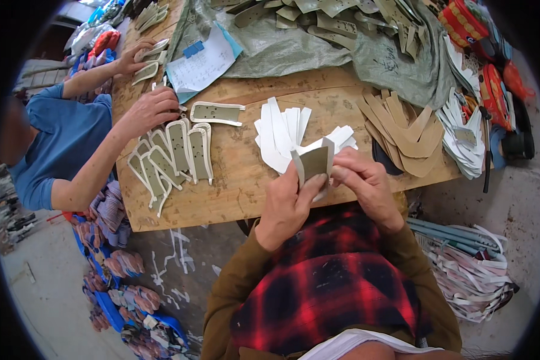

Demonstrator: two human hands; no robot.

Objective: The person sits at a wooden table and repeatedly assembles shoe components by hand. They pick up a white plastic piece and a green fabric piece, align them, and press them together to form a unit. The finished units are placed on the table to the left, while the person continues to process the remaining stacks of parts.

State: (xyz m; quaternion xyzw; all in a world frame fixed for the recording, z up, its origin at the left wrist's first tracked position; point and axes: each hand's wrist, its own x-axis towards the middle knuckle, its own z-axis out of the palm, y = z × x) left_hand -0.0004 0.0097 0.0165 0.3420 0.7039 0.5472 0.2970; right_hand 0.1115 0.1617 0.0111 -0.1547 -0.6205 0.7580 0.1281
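Observation:
Upright above the table's near edge is a flat olive-green piece (pixel 314 161) with pale edging along its sides. My left hand (pixel 284 207) is closed around its lower left part, thumb pressed on its face. At its right edge, my right hand (pixel 367 183) has thumb and fingers pinched together; whatever lies between them is hidden. Just behind my hands is a loose pile of white curved strips (pixel 275 135). Left of that, several olive pieces with white edging (pixel 177 144) lie overlapping, and one edged piece (pixel 216 113) lies crosswise above them.
At the left, a co-worker's hands (pixel 153 109) handle edged pieces. Tan curved pieces (pixel 423 141) lie at right, beside more white strips (pixel 468 150). A green woven sack (pixel 264 60) bears olive pieces at the back, near a written paper sheet (pixel 201 66). The wooden table's (pixel 222 192) near edge is before me.

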